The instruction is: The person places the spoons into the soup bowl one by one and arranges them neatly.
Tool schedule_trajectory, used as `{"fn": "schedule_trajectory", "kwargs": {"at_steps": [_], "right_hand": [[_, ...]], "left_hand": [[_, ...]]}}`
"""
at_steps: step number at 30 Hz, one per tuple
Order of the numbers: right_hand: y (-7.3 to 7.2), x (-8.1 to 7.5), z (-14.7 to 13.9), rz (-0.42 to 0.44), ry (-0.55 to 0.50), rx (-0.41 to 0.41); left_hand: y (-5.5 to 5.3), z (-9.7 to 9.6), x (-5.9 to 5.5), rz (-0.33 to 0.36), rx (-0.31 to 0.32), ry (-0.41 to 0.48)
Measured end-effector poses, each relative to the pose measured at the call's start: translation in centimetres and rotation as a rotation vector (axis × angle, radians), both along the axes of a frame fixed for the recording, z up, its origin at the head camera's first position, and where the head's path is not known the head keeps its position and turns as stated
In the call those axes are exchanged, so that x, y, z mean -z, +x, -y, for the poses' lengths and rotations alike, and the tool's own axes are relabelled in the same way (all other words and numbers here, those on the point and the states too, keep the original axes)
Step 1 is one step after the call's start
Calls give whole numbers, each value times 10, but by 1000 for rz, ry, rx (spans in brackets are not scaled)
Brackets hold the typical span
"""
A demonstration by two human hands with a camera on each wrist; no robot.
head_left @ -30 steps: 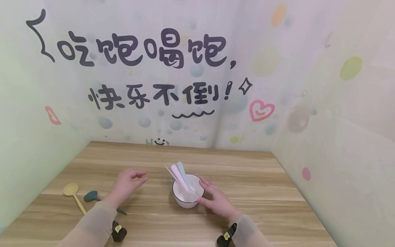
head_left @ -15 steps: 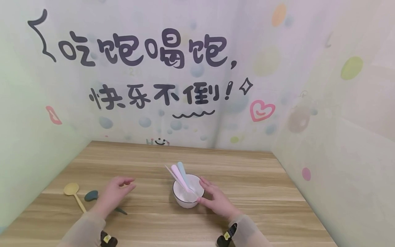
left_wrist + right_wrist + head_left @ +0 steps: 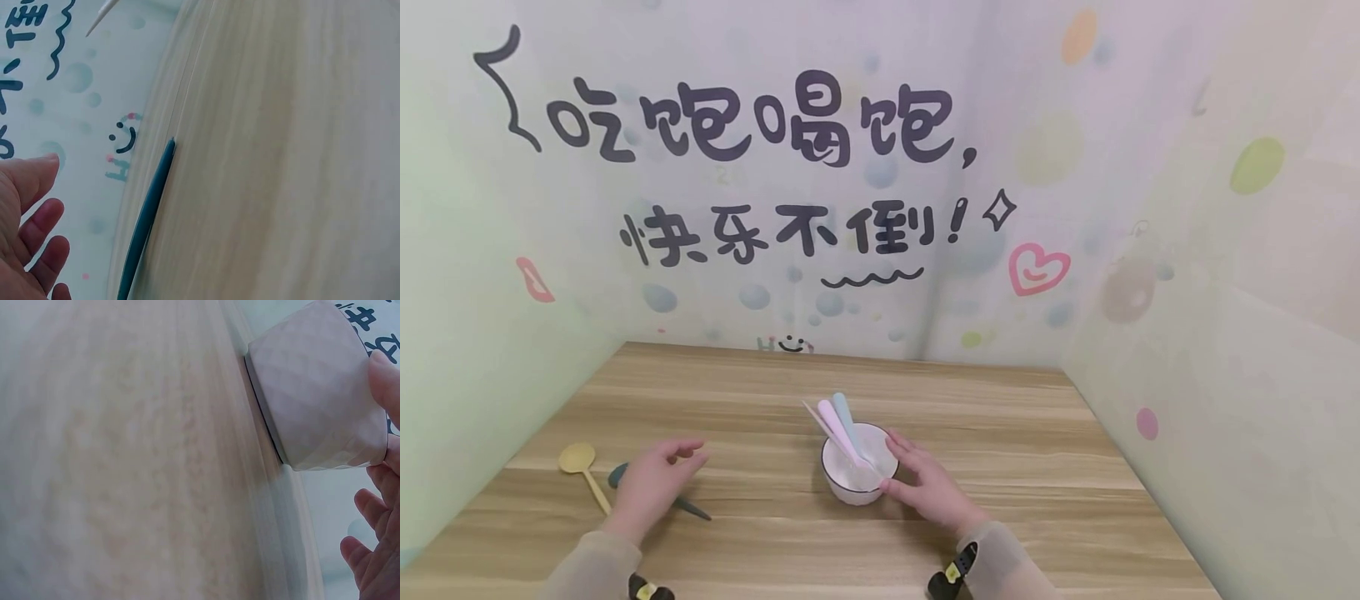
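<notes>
A white bowl [image 3: 852, 495] with a dark rim and faceted sides stands on the table. My right hand [image 3: 931, 490] holds its right side, thumb near the front of the rim and fingers toward the back; the right wrist view shows the bowl's wall [image 3: 312, 387] beside the fingers. Leaning in the bowl are a pink utensil [image 3: 835, 423], a light blue one [image 3: 842, 412] and a thin pale one [image 3: 816, 418]. My left hand [image 3: 651, 490], fingers loosely bent and holding nothing, is over a dark teal spoon [image 3: 692, 507] and partly hides it. Its handle [image 3: 149, 212] shows in the left wrist view.
A yellow spoon [image 3: 577, 458] lies left of the teal one. The wooden table [image 3: 1000, 433] meets a printed back wall [image 3: 887, 325] and side walls. Dark wrist cameras [image 3: 955, 571] sit on both forearms.
My left hand has drawn back to the left and toward me, away from the bowl, and now covers more of the teal spoon. The right hand and bowl have stayed in place.
</notes>
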State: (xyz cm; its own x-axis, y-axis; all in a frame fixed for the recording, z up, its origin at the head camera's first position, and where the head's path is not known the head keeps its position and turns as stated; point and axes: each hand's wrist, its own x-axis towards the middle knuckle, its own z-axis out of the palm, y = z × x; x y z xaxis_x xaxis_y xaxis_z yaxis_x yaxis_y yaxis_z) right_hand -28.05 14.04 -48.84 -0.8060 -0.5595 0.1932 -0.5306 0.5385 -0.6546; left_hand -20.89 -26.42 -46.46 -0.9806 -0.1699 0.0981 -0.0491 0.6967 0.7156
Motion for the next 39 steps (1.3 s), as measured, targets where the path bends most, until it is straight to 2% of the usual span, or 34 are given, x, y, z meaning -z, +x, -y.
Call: {"fn": "schedule_trajectory", "kwargs": {"at_steps": [8, 14, 20, 25, 31, 36, 39], "right_hand": [[2, -2, -1, -16, -15, -11], [3, -3, -1, -7, -27, -15], [2, -2, -1, -7, -27, -15], [2, -2, -1, -10, -27, -17], [2, -3, -1, -14, -33, -18], [2, -2, -1, -16, -29, -16], [2, -2, -1, -12, -28, -13]], "left_hand": [[6, 24, 4, 30, -99, 30], [12, 40, 3, 56, -145, 66], [17, 49, 5, 82, -202, 28], [17, 54, 7, 158, -173, -75], [13, 51, 11, 230, -109, -174], [9, 44, 11, 238, -55, -237], [6, 40, 10, 241, -50, -239]]}}
